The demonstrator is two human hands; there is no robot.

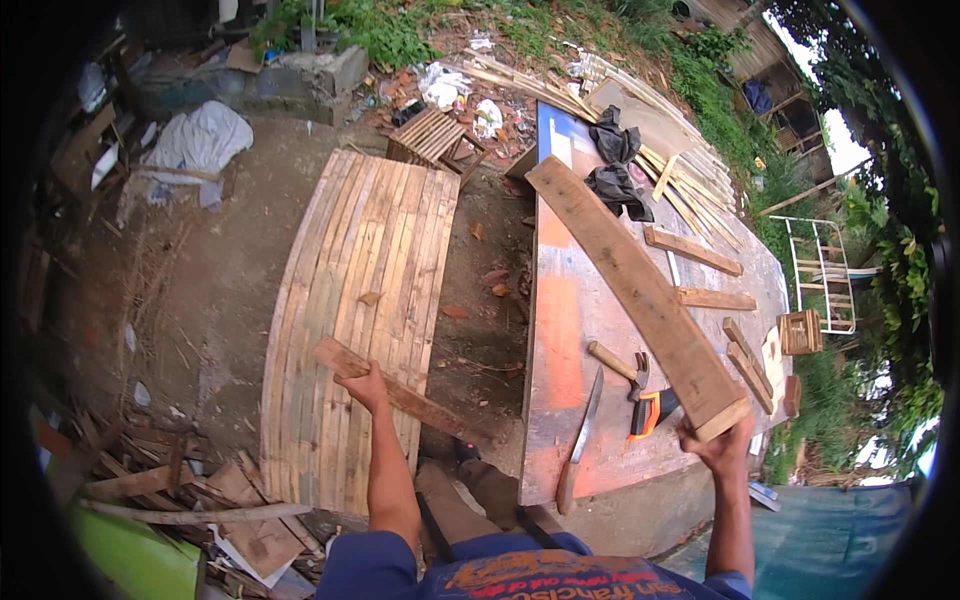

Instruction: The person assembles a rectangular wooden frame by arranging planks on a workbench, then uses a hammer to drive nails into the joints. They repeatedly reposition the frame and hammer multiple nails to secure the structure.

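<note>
- The worktable [555, 345], a broad board with worn paint, filled much of the right side, tools and timber lying on it.
- The slatted bench [345, 260] stood to the left, its pale strips running away from the person, bare ground showing between it and the worktable.
- The thick plank [635, 295] slanted over the worktable, its near end in the right hand [722, 440] and its far end near the table's left edge — whether that end touched the surface, I could not tell.
- The right arm [730, 515] reached up and forward, nearly straight, the hand wrapped about the plank's end from below; some fingers were hidden.
- The left arm [393, 470] stretched forward over the bench's near part, the left hand [368, 385] clasped around the short board [425, 407] close to its upper end.
- That short board tilted across the bench's right edge — its lower end reached toward the person's legs.
- The long knife [588, 430] lay near the table's left edge, handle toward the person.
- The hammer [612, 360] lay beyond the knife, its head toward the plank.
- The orange-and-black handle [645, 412] lay just beside the plank, partly covered.
</note>
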